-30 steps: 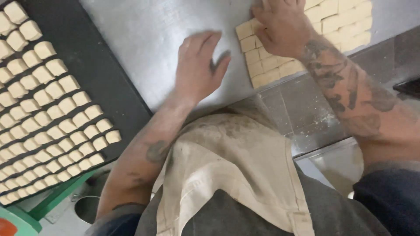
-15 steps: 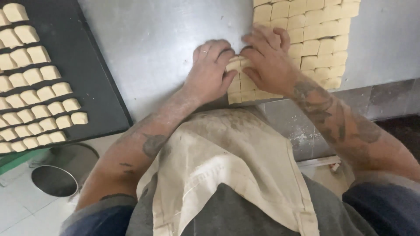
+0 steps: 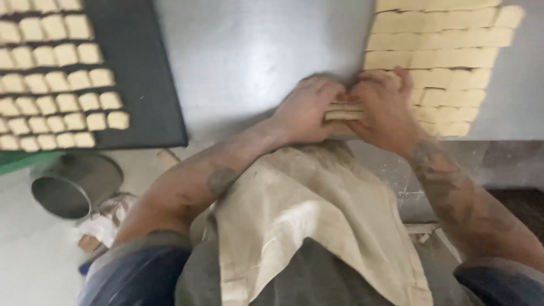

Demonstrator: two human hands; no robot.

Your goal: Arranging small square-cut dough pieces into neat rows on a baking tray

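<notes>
My left hand [image 3: 306,107] and my right hand [image 3: 382,105] press together on a small stack of pale dough pieces [image 3: 343,112] at the near edge of the metal table [image 3: 255,51]. Both hands close around the stack from either side. Just beyond my right hand lies a sheet of cut dough squares [image 3: 442,51] in rows on the table. A cream apron [image 3: 294,215] hangs below my arms.
A dark baking tray [image 3: 144,73] at the left carries rows of dough squares [image 3: 56,96]. Below it on the floor stands a round metal bucket [image 3: 71,187]. The table's front edge runs just under my hands.
My left hand came from the bare table over to the dough. Both hands gathered pieces from the sheet's corner and now squeeze them into a stack. The view shifted right.
</notes>
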